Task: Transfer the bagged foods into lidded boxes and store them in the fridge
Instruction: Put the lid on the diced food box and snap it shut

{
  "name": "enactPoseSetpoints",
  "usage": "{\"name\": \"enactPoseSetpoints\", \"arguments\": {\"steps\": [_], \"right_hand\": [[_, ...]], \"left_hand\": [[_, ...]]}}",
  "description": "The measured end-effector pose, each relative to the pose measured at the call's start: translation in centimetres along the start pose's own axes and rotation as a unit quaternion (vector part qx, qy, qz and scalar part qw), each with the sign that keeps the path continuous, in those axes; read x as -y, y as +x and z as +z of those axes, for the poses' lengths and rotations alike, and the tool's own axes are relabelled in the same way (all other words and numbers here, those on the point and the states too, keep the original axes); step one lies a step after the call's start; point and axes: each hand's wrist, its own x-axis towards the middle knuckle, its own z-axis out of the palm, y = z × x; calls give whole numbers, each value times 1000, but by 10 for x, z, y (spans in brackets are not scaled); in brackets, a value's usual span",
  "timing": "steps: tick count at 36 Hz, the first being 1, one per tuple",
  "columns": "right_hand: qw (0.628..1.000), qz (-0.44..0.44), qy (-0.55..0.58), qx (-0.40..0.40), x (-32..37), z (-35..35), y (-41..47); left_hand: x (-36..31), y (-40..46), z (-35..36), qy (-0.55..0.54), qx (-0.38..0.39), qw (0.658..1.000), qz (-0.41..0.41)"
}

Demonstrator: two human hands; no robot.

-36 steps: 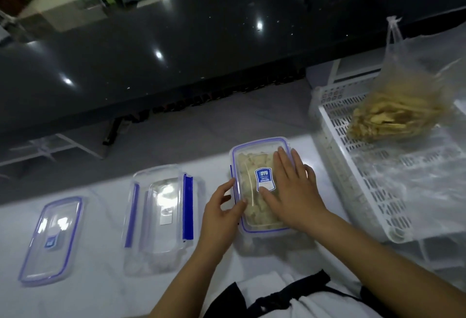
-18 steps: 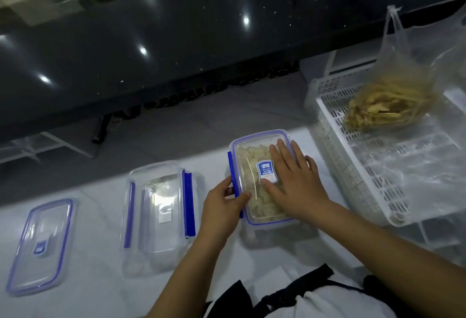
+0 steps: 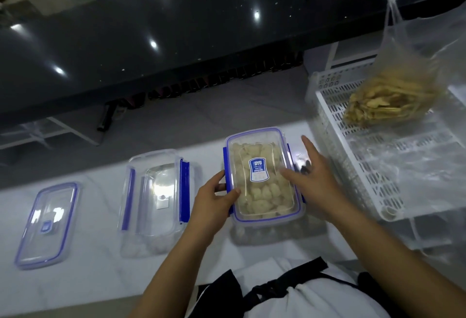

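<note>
A clear box with a blue-rimmed lid (image 3: pixel 262 176), full of pale food pieces, stands on the white counter in front of me. My left hand (image 3: pixel 214 199) grips its left side, thumb on the lid by the blue clip. My right hand (image 3: pixel 315 179) sits at the box's right edge, thumb on the lid, fingers spread over the right clip. An empty clear box with blue clips (image 3: pixel 156 196) stands to the left. A loose lid (image 3: pixel 48 222) lies further left. A plastic bag of yellowish strips (image 3: pixel 388 101) rests in the white basket.
The white slotted basket (image 3: pixel 358 166) fills the right side, with crumpled clear plastic (image 3: pixel 428 166) in it. A glossy black counter (image 3: pixel 176 27) runs across the back, above a grey floor gap. The white counter (image 3: pixel 100 275) ends just before my apron.
My right hand has slid off the top of the lid to the box's right edge. My left hand has closed more firmly on the left side.
</note>
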Motion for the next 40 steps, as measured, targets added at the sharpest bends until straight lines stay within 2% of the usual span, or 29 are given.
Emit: {"name": "enactPoseSetpoints", "arguments": {"steps": [2, 4, 10, 14, 17, 28, 35, 40], "right_hand": [[991, 96, 84, 45, -1, -5, -2], [985, 127, 107, 54, -2, -10, -4], [995, 89, 37, 23, 7, -17, -10], [996, 46, -71, 36, 11, -15, -11], [989, 11, -143, 46, 15, -14, -12], [955, -4, -290, 63, 36, -5, -12], [947, -1, -315, 64, 45, -4, -5], [954, 6, -293, 66, 47, -9, -5]], "left_hand": [[4, -3, -2, -11, -7, 1000, -11], [6, -5, -3, -16, -12, 1000, -18], [5, -4, -4, -37, -13, 999, -32], [5, -4, -6, -42, -10, 998, -35], [4, -4, -5, -29, -9, 999, -29], [0, -3, 0, 44, -16, 999, -3], [-7, 1, 0, 35, -21, 999, -8], [-10, -1, -2, 5, -11, 1000, -17]]}}
